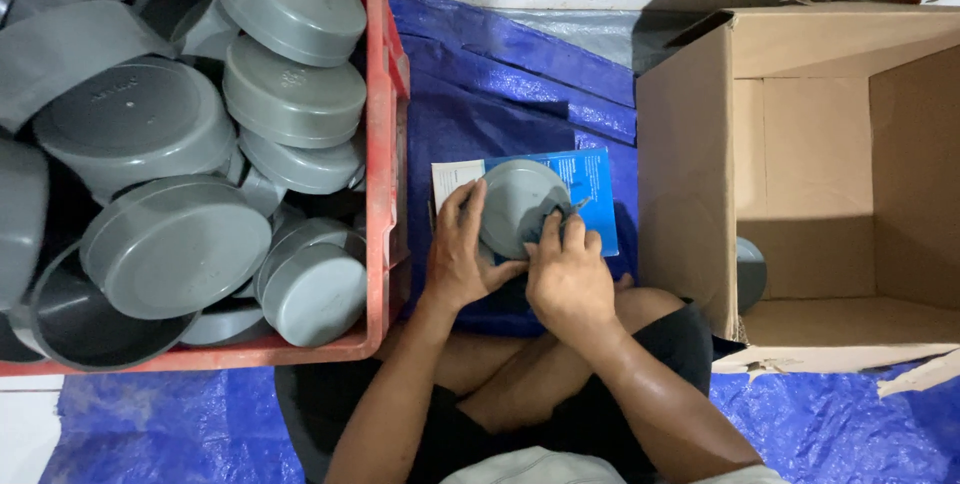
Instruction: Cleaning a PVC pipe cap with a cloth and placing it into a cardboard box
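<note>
A grey round cap (517, 206) is held between both hands above the crossed legs of a seated person, just over a blue printed sheet (590, 184) that lies on the blue tarpaulin (500, 84). The cap is a shallow disc of matt grey plastic with a smooth, slightly domed face and a low rim; its surface is plain and uniform in colour. The left hand (458, 254) is closed on the cap's left edge, with the fingers laid along the rim and the thumb under it. The right hand (566, 274) is closed at the lower right edge, the fingertips pressed against the rim; a small dark item is seen at those fingertips, but its kind cannot be told. To the left, a red crate (385, 94) is filled with similar grey caps. To the right, an open cardboard box (690, 194) is placed, with one grey cap (750, 274) resting inside against its wall.
</note>
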